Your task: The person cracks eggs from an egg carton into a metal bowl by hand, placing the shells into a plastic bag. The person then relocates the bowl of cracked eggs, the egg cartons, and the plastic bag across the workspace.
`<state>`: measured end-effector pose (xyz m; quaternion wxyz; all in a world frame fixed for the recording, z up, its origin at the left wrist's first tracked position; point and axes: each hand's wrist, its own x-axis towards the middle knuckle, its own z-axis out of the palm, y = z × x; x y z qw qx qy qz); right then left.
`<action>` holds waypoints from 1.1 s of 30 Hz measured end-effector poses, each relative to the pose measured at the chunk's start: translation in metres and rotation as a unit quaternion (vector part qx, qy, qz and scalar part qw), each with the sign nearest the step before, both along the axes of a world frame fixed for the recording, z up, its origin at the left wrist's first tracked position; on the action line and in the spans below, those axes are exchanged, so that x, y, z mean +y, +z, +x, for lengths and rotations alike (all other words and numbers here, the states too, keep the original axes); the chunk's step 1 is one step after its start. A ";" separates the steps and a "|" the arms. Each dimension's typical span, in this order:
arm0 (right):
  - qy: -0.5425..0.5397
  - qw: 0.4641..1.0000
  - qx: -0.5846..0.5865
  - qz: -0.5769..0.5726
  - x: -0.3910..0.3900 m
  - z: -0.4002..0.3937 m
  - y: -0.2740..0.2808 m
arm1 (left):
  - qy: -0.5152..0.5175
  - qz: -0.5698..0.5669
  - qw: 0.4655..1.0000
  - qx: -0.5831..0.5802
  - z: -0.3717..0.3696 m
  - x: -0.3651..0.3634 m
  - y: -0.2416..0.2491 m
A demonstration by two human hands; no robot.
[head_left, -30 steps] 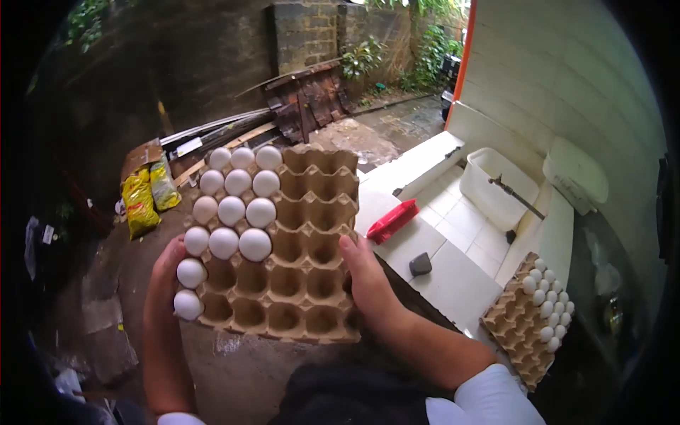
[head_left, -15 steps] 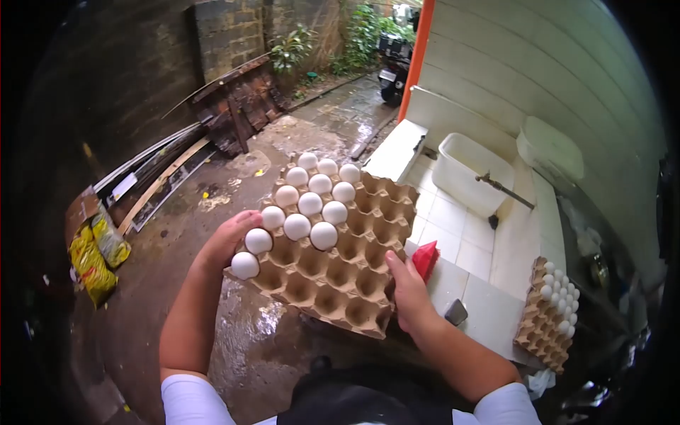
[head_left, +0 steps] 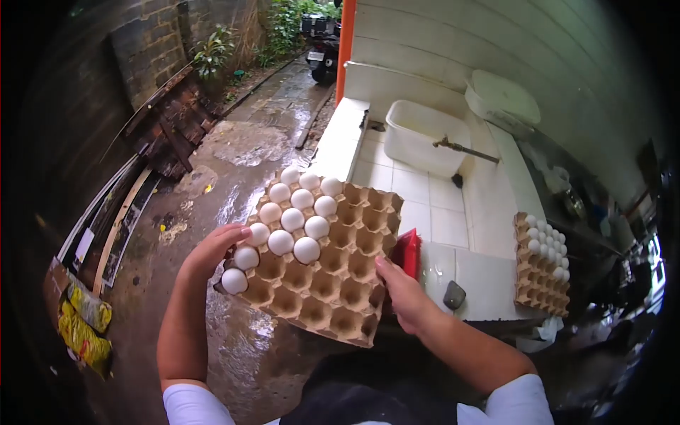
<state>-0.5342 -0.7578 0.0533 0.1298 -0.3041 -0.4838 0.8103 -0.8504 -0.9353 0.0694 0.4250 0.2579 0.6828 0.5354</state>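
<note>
So there are two bare hands closest in, both closed around one brown molded-pulp egg tray (head_left: 322, 265), held up over the wet floor in front of the body. The left hand (head_left: 212, 251) has the tray's left edge, fingers curled right beside the eggs; the right hand (head_left: 405, 292) pinches the right edge, thumb on top, the other fingers mostly hidden. I count 14 round white eggs (head_left: 292, 219), all bunched toward the tray's left and far edges, leaving 16 cups bare by my count. That load's lopsided, so a hand on each side probably keeps it from tipping. Past the right edge there's one red plastic item (head_left: 409, 255) and one dark grey stone-like block (head_left: 454, 295) near the front edge of a white tiled counter (head_left: 489, 283). At the counter's right end sits a second brown pulp tray (head_left: 533, 280), its eggs crowded toward the far edge, maybe a dozen-plus, too small to count surely. Farther back: one translucent white plastic tub (head_left: 414, 152), one brass tap (head_left: 446, 143) over it, likely for filling, and one dark motorcycle (head_left: 322, 55).
</note>
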 end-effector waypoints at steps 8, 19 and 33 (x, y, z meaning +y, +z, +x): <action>-0.040 0.992 -0.034 0.114 -0.032 0.036 0.048 | 0.042 -0.026 0.995 0.082 -0.012 -0.008 -0.012; 0.076 0.931 0.250 0.257 -0.057 0.145 0.129 | 0.083 0.526 0.844 0.064 0.121 -0.051 0.065; 0.049 0.948 0.160 0.272 0.039 0.499 0.142 | -0.124 0.410 0.900 -0.076 0.469 0.079 0.092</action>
